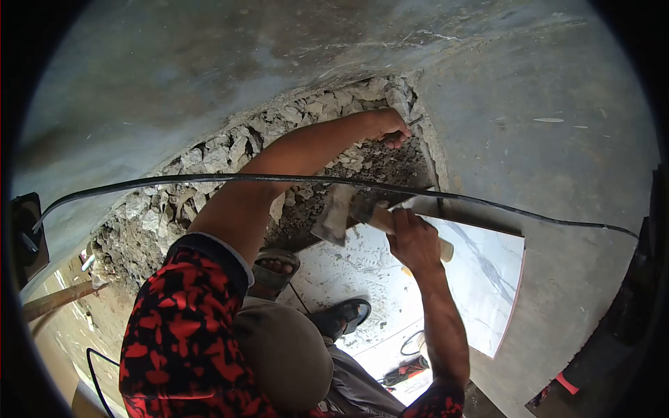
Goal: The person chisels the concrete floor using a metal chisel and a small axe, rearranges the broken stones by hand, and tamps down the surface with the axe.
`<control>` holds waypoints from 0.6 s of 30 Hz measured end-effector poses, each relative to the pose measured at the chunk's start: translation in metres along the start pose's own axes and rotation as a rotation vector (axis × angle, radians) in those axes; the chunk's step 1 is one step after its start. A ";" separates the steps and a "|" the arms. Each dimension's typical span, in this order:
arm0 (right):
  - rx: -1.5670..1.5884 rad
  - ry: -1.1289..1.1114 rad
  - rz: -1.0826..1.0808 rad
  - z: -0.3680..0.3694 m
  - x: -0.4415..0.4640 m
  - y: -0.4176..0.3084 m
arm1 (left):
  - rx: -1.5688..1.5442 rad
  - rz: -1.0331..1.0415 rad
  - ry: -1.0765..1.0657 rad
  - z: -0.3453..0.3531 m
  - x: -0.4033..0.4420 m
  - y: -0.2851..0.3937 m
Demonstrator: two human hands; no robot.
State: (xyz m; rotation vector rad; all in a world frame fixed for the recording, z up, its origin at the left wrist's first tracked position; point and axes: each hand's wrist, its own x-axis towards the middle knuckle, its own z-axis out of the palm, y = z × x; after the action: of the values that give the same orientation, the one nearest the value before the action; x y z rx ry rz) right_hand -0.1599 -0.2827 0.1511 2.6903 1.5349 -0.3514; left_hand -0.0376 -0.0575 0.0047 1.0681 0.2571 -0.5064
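My left hand reaches across the broken masonry into the corner. Its fingers are closed round a thin metal chisel, whose tip points at the edge of the right-hand wall. Lower down, my right hand grips the wooden handle of a hammer. The hammer's broad, flared metal head is to the left, apart from the chisel. Between my hands lies loose grey rubble, and rough broken stone runs along the wall behind my left arm.
A black cable crosses the view in front of my arms. White marbled tile borders the rubble, near my sandalled foot. Smooth grey walls rise on both sides. A wooden handle shows at far left.
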 end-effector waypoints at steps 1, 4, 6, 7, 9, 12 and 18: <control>-0.058 0.011 -0.037 -0.001 0.010 -0.004 | 0.059 -0.038 0.013 0.001 -0.002 0.005; -0.155 -0.017 -0.240 -0.008 0.032 -0.033 | 0.127 -0.111 0.007 0.000 0.000 0.010; -0.142 0.020 -0.354 -0.018 0.039 -0.059 | 0.159 -0.145 -0.044 -0.001 0.005 0.011; -0.133 0.060 -0.462 -0.020 0.041 -0.066 | 0.160 -0.146 -0.048 -0.001 0.007 0.010; -0.105 0.028 -0.467 -0.007 0.041 -0.054 | 0.153 -0.146 -0.034 -0.002 0.010 0.008; -0.176 -0.196 0.082 0.007 0.053 0.011 | 0.188 -0.113 -0.074 -0.007 0.013 0.006; -0.214 -0.127 0.023 0.014 0.030 -0.027 | 0.219 -0.110 -0.063 -0.007 0.012 0.011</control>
State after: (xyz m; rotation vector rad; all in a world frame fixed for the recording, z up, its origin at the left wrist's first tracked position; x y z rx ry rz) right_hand -0.1707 -0.2457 0.1342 2.4702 1.4177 -0.3294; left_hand -0.0214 -0.0501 0.0045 1.2528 0.2088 -0.6777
